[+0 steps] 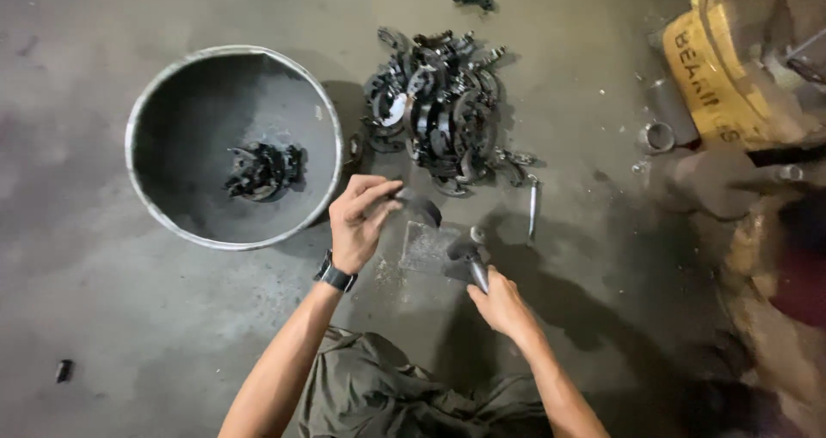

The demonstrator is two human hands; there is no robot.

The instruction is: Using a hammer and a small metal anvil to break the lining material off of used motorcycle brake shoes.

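Fingers (379, 190) of the left hand (357, 223) are pinching shut on a curved dark metal piece (420, 206), holding it just above a small flat metal plate (426, 247) lying on the concrete floor (103, 317). The right hand (501, 305) is curling closed around the handle of a hammer (469, 262), its head sitting at the plate's right edge. Beyond the plate, a pile of similar dark parts (443, 111) is spreading across the floor, while 1 round steel tub (172, 223) on the left is holding a small cluster of parts (262, 169). Doing this step well is likely meaning seating the piece flat on the plate, keeping fingertips clear of the strike point, and swinging short and square.
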